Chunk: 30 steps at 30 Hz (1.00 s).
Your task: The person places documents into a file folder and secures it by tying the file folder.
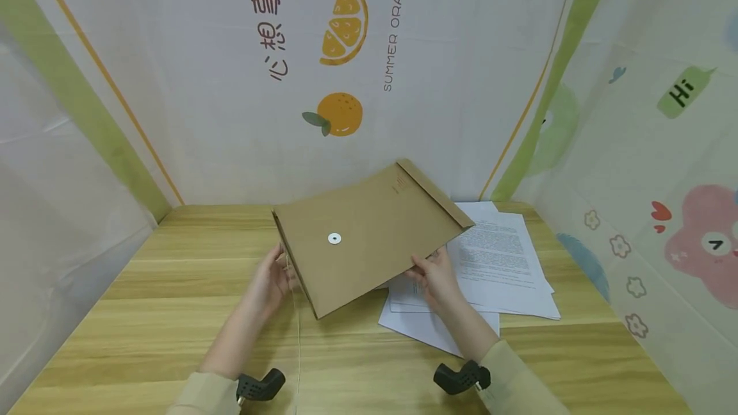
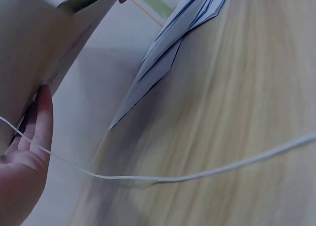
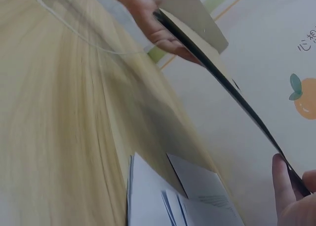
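Note:
A brown kraft paper document envelope is held tilted above the table, its round white string button facing up. My left hand holds its left end, fingers underneath; in the left wrist view the fingers lie against the brown paper. My right hand pinches the near edge, thumb on top and fingers below, as the right wrist view also shows at the fingers. A thin white string hangs down beside my left hand and crosses the left wrist view.
Loose printed sheets lie in an overlapping pile on the right of the wooden table, partly under the envelope and my right forearm. A white cloth with orange prints hangs behind the table, and another patterned cloth at the right.

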Tool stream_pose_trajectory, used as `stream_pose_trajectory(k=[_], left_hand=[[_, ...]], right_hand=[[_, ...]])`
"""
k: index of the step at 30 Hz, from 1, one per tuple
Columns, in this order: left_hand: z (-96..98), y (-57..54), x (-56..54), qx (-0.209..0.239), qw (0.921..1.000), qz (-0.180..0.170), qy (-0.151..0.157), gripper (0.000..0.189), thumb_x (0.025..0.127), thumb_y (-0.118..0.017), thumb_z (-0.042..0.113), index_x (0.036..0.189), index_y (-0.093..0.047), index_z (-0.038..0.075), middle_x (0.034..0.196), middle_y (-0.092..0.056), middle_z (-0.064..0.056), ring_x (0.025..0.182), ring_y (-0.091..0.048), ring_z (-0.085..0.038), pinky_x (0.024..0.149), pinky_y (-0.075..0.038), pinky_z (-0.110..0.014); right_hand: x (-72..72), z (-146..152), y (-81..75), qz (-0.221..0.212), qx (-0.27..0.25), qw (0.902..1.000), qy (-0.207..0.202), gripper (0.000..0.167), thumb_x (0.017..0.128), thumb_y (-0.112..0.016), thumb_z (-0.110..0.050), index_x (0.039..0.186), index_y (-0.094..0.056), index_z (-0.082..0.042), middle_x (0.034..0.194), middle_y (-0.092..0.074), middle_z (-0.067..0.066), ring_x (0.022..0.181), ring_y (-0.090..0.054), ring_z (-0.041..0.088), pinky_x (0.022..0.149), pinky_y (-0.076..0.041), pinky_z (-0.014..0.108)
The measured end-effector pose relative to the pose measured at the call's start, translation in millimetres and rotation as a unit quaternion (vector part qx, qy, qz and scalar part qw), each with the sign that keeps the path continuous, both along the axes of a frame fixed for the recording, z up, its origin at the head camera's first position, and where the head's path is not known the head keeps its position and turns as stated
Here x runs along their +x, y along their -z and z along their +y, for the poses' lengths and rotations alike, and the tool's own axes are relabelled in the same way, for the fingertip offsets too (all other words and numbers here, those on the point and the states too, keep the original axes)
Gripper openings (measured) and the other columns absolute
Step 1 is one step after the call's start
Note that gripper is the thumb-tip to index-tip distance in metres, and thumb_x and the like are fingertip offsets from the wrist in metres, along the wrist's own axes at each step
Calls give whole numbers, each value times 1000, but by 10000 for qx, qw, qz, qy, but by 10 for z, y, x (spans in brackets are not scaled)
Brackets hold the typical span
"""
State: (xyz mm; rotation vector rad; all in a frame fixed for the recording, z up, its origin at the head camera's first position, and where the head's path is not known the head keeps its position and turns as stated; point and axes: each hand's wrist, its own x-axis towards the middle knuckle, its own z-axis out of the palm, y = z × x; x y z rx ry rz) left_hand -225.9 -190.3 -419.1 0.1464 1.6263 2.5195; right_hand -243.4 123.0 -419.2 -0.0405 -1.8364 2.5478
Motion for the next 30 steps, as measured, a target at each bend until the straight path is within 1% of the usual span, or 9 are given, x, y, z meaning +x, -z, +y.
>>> stream_pose_trajectory(k=[3, 6, 9, 12, 18, 22, 25, 27, 30], left_hand=[[-79, -30, -36, 22, 10000, 36, 5, 54, 105, -21, 39, 142, -17, 0, 124, -51, -15, 82, -60, -11, 73, -53, -25], [-172, -69, -62, -66, 9999, 60, 86, 69, 105, -17, 42, 147, 4, -9, 147, -19, -33, 96, -61, -14, 81, -52, -24], [-268, -101, -82, -146, 9996, 50, 242, 73, 104, -15, 45, 146, 11, -8, 152, 0, -33, 110, -57, -19, 89, -50, -27], [-350, -124, -98, -137, 9996, -19, 244, 66, 103, -18, 47, 140, -10, -7, 146, -23, -32, 108, -59, -20, 89, -50, -29], [-495, -138, -120, 6, 9987, 83, 511, 47, 105, -22, 42, 107, -48, 3, 97, -64, -2, 85, -65, -14, 79, -54, -28], [-526, -160, -119, -691, 9958, -80, 603, 53, 105, -26, 40, 123, -49, -3, 116, -58, -10, 80, -62, -10, 80, -53, -29], [-518, -185, -109, -1480, 9864, -431, 579, 64, 103, -34, 41, 141, -28, -9, 147, -26, -24, 82, -58, -5, 103, -39, -45], [-505, -196, -106, -1877, 9777, -627, 699, 72, 102, -40, 42, 147, -17, -9, 155, 0, -26, 108, -54, -15, 109, -21, -58], [-473, -184, -113, -2319, 9665, -745, 812, 71, 100, -47, 39, 147, -21, -9, 152, -18, -27, 124, -43, -34, 109, -20, -60]], right_hand=[[-33, 37, -8, -104, 67, 9999, -9, 45, 94, -47, 10, 135, -32, 0, 107, -64, 16, 83, -67, 18, 77, -56, 33], [-68, 87, -12, -110, 145, 9998, -119, 42, 94, -47, 9, 133, -33, 2, 106, -64, 16, 84, -68, 19, 76, -56, 34], [-100, 149, -10, -77, 270, 9992, -289, 40, 94, -47, 9, 132, -34, 3, 106, -65, 18, 83, -68, 20, 75, -57, 33], [-134, 213, -14, -36, 438, 9977, -523, 42, 94, -47, 9, 133, -33, 4, 104, -66, 17, 82, -69, 20, 75, -57, 33], [-201, 332, -36, -32, 692, 9933, -925, 47, 94, -48, 8, 137, -30, 4, 97, -68, 12, 80, -69, 18, 71, -57, 30], [-248, 388, -48, 75, 797, 9897, -1191, 48, 93, -47, 9, 138, -28, 6, 96, -67, 11, 79, -68, 18, 69, -57, 30], [-287, 419, -56, 109, 851, 9863, -1409, 50, 93, -47, 9, 139, -28, 5, 96, -67, 10, 77, -68, 19, 68, -57, 30], [-315, 438, -58, 137, 897, 9833, -1581, 51, 93, -47, 9, 141, -28, 5, 98, -67, 12, 77, -69, 20, 68, -57, 32], [-354, 457, -58, 195, 1018, 9781, -1804, 52, 93, -47, 7, 142, -28, 5, 103, -67, 15, 79, -69, 21, 69, -57, 33]])
